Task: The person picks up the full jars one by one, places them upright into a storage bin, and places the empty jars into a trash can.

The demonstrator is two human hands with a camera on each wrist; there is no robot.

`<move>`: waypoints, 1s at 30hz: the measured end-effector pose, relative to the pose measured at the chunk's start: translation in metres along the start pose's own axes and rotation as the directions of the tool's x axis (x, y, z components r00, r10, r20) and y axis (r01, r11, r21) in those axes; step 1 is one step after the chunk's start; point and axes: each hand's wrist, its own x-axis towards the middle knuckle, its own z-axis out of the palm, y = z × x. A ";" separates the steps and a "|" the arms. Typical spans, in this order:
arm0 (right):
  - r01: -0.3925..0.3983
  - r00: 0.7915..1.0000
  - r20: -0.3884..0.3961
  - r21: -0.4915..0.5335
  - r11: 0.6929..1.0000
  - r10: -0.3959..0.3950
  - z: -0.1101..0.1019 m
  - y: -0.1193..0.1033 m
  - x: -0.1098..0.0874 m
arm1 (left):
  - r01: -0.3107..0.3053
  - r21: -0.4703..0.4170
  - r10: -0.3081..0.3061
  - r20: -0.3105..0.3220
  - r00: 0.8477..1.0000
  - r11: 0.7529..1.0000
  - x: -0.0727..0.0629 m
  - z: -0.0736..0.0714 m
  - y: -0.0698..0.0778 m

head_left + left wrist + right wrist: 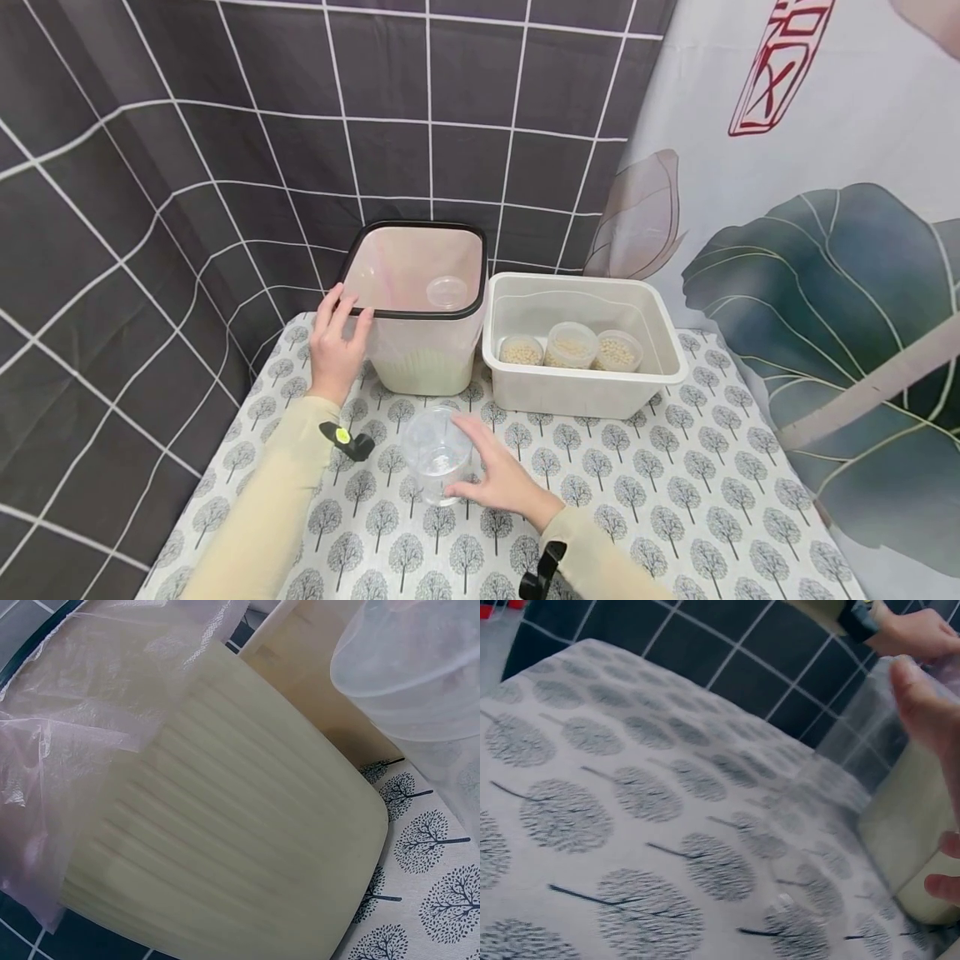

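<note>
A clear round plastic container [437,454] is in front of me on the near side of the bin, and my right hand [498,475] holds its right side between thumb and fingers. In the left wrist view the container [420,671] shows at upper right. My left hand [337,346] is at the front-left corner of the trash bin [420,375], fingers extended at its black rim. A pinkish translucent bag [82,712] lines the bin and hangs over its outside. Inside lies a clear round plastic piece [447,292]. Whether the container touches the table cannot be told.
Right of the bin stands a white rectangular tub [577,396]. Three clear round containers [572,345] of pale beans or grains sit in it. A tree-print cloth [675,500] covers the table. Dark gridded cloth [382,75] hangs behind and to the left.
</note>
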 end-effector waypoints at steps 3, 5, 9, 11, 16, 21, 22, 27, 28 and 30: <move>0.002 1.000 -0.002 0.043 0.999 -0.002 0.007 0.003 -0.001 | 0.005 0.001 -0.005 0.002 1.000 1.000 0.000 0.000 0.001; 0.001 1.000 -0.019 0.065 0.998 0.000 0.011 0.004 0.000 | 0.009 0.004 -0.009 0.006 1.000 1.000 -0.001 0.000 0.001; -0.007 0.999 -0.050 0.068 0.998 0.011 0.015 0.005 -0.001 | 0.006 0.004 -0.006 0.004 1.000 1.000 -0.001 0.000 0.001; -0.017 0.998 -0.057 0.060 0.998 0.020 0.016 0.005 -0.001 | 0.000 0.006 0.000 -0.001 1.000 1.000 -0.002 0.001 0.001; -0.042 0.997 -0.061 0.048 0.998 0.045 0.018 0.003 -0.002 | -0.008 0.004 0.008 -0.009 1.000 1.000 -0.001 0.001 0.000; -0.068 0.996 -0.060 0.065 0.996 0.072 0.018 0.002 -0.003 | 0.004 0.003 -0.004 -0.003 1.000 1.000 -0.001 0.000 0.001; -0.072 0.995 -0.058 0.068 0.995 0.076 0.018 0.002 -0.003 | 0.007 0.002 -0.007 -0.001 1.000 1.000 -0.001 0.000 0.001; -0.065 0.996 -0.060 0.083 0.994 0.070 0.016 0.000 -0.005 | 0.011 -0.003 -0.011 0.001 1.000 1.000 -0.002 0.000 0.002; -0.061 0.996 -0.062 0.088 0.994 0.067 0.015 -0.001 -0.006 | 0.011 -0.004 -0.011 0.000 1.000 1.000 -0.002 0.000 0.002; -0.047 0.996 -0.069 0.093 0.995 0.054 0.015 -0.002 -0.006 | 0.010 -0.002 -0.010 -0.002 1.000 1.000 -0.002 0.000 0.002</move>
